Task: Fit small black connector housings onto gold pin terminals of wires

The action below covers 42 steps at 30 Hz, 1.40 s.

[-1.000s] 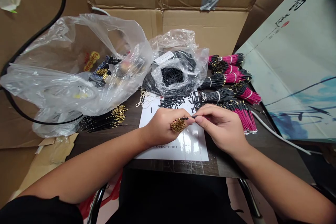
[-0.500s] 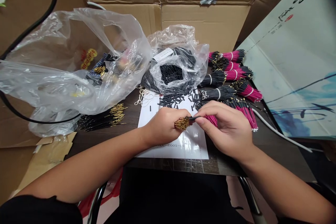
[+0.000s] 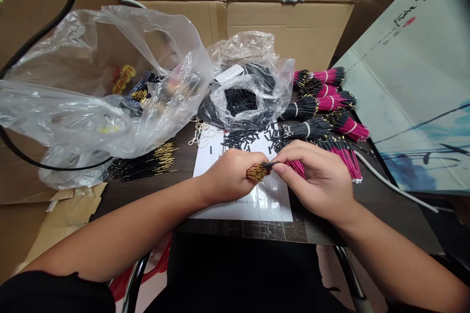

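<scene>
Above the front edge of the worktop (image 3: 319, 231), near its middle, the left hand (image 3: 229, 172) was closed round a gold-tipped bundle (image 3: 257, 172), held over the sheet (image 3: 207, 164). The right hand (image 3: 317, 178) pinched a slim black piece (image 3: 270, 164) between thumb and forefinger at the bundle's side; whether it was seated on a wire could not be told. Short tubes (image 3: 240, 139) lay scattered beyond the hands, in front of the open bag (image 3: 215, 113) towards the back edge. Pink wires (image 3: 348, 156) lay towards the right edge, and loose wires (image 3: 145, 162) towards the left.

The main risk seemed to lie in the grip: if the left hand slackened, thin strands might slide out of line or drop. A sideways push from the right fingertips might bend a strand, and a low-swinging wrist might sweep the tubes about.
</scene>
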Each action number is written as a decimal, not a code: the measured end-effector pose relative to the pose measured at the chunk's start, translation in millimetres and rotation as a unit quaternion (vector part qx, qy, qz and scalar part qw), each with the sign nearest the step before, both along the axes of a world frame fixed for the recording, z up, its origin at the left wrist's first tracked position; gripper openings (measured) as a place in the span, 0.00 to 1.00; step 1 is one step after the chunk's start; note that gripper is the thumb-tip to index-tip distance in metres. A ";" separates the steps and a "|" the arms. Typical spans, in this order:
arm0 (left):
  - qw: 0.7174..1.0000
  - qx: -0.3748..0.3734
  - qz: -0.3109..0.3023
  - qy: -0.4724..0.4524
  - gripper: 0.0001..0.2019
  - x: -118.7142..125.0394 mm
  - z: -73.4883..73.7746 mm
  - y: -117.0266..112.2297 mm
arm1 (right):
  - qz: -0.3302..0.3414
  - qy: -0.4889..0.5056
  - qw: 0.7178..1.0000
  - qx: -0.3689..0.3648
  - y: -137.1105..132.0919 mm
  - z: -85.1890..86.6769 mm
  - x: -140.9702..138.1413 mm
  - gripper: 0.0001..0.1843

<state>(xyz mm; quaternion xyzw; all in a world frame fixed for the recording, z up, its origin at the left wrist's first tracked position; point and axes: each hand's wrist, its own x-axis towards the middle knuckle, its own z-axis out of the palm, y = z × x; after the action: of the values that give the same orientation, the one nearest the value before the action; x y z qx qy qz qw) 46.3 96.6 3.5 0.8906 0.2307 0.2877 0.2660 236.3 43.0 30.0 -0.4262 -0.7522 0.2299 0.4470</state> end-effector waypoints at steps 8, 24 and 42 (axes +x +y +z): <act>1.000 0.003 -0.006 -0.003 0.05 -0.6 -1.6 1.4 | 0.006 -0.011 1.000 0.003 0.2 -0.5 3.5 0.10; 0.996 -0.055 -0.050 -0.042 0.05 1.1 2.7 -1.8 | 0.061 0.030 0.997 -0.025 3.9 -0.7 5.0 0.09; 0.997 -0.053 -0.045 -0.029 0.05 0.2 2.8 -1.6 | 0.047 0.014 0.999 -0.010 1.9 -1.6 5.5 0.10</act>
<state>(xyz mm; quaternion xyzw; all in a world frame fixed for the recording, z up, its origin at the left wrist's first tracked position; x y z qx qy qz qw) 46.5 94.9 6.3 0.8759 0.1973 0.2888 0.3324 241.8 44.9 28.4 -0.3912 -0.7627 0.2640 0.4422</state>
